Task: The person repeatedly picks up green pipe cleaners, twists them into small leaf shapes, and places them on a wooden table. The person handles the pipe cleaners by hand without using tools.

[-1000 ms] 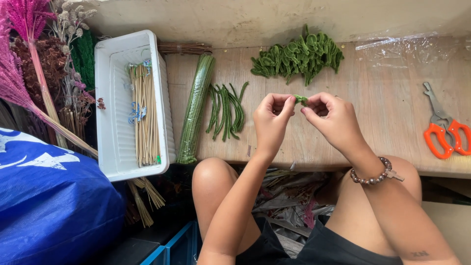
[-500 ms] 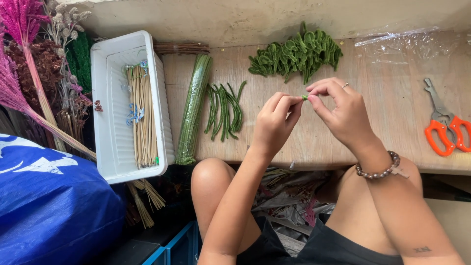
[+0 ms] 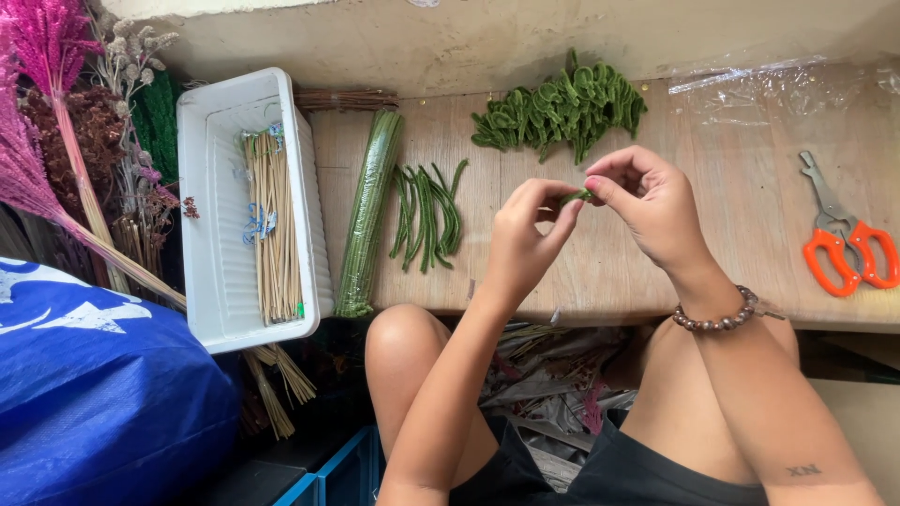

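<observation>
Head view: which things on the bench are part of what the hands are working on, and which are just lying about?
In use:
left hand
right hand
green piece pinched between both
heap of green pieces
green stems

Lying about:
orange scissors
white tray of sticks
dried flowers
blue bag

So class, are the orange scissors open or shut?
Shut: the orange scissors lie flat on the table, handles together, blades closed.

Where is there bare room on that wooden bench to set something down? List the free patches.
Bare wood lies between the right hand and the orange scissors, and along the front edge below the green stems. It is crowded at the back, with the green leaf pile and plastic sheet, and at the left by the white tray.
</observation>
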